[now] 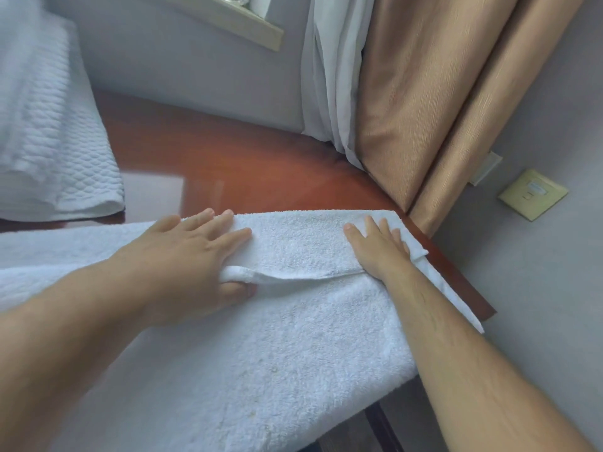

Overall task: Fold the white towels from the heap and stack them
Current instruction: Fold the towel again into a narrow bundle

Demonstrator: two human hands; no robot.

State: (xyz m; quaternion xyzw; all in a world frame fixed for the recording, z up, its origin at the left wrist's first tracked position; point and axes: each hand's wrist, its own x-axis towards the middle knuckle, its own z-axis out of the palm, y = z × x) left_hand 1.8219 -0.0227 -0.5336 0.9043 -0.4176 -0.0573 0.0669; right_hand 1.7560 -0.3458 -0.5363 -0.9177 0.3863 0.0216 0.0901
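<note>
Head view: we are working white towel, lying spread along near edge of wooden table, far flap folded over toward us by table's right corner. Left hand is lying on flap, fingers straight, thumb tucked under hem, pinching it against forefinger. Right hand is pressing flap flat, fingers straight and slightly spread, holding nothing. Quilted white pile is sitting at table's far left edge, just beyond towel.
</note>
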